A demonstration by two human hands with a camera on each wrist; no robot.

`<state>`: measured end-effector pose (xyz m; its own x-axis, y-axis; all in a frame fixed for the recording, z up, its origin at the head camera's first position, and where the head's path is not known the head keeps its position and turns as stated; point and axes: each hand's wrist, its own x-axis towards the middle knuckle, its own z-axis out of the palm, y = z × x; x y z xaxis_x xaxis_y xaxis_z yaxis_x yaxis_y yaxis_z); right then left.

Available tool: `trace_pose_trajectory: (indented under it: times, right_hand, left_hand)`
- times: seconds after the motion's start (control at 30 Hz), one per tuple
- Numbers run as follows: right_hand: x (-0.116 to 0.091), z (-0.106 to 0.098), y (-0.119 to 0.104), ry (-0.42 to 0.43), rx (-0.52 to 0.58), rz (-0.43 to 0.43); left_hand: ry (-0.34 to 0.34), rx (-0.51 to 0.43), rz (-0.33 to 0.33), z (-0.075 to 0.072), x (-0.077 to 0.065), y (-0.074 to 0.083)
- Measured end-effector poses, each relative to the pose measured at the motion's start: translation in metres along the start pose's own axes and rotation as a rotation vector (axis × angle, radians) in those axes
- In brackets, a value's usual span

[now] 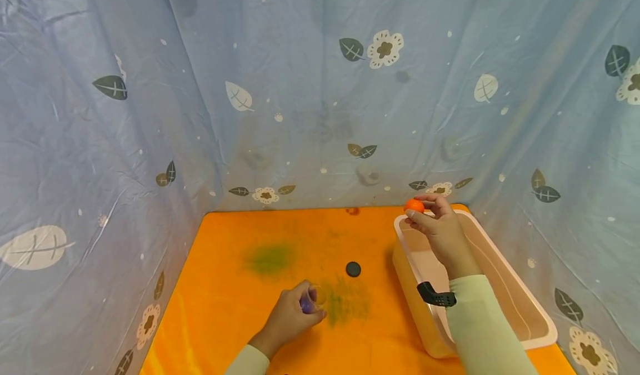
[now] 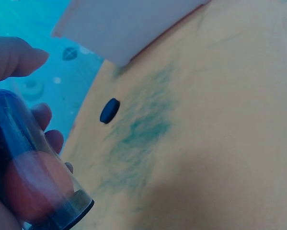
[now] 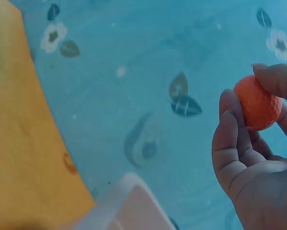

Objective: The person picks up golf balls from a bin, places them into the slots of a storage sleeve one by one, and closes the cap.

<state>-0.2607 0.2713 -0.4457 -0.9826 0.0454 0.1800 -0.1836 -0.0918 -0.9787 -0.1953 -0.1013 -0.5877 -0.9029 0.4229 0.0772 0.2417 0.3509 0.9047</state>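
Note:
My left hand (image 1: 292, 311) grips a clear plastic tube (image 2: 62, 177) above the orange table. Through its wall a reddish ball (image 2: 38, 184) shows near the dark-rimmed end, with something dark blue farther up the tube. In the head view the tube's inside looks purple. My right hand (image 1: 442, 233) pinches an orange dimpled ball (image 1: 414, 206), like a golf ball, between thumb and fingers, above the far end of the pale pink bin (image 1: 430, 322). On the table, between the two hands, lies a flat black disc (image 1: 353, 269).
The bin stands at the right on the orange tabletop (image 1: 225, 303), its rim raised well above the surface. Green smudges (image 1: 272, 258) mark the table. A blue-grey patterned curtain (image 1: 300, 86) hangs behind and along both sides.

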Motion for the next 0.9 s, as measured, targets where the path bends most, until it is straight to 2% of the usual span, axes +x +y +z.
trace_pose_trajectory:
  times: [0.27,0.5,0.7,0.9]
  right_hand:
    - [-0.01,0.018,-0.008,-0.056,-0.065,-0.024]
    - [-0.02,0.032,-0.012,-0.103,-0.062,-0.033]
    - [-0.032,0.045,-0.002,-0.142,-0.033,-0.016]
    - [-0.043,0.063,0.01,-0.184,-0.015,0.0]
  left_hand:
    - [-0.007,-0.018,-0.005,-0.001,0.0,-0.002]
    - [-0.001,-0.005,-0.01,-0.002,0.002,-0.001]
    - [-0.016,-0.011,-0.01,-0.001,0.002,-0.001]
    - [-0.007,0.036,-0.009,-0.001,0.003,-0.002]
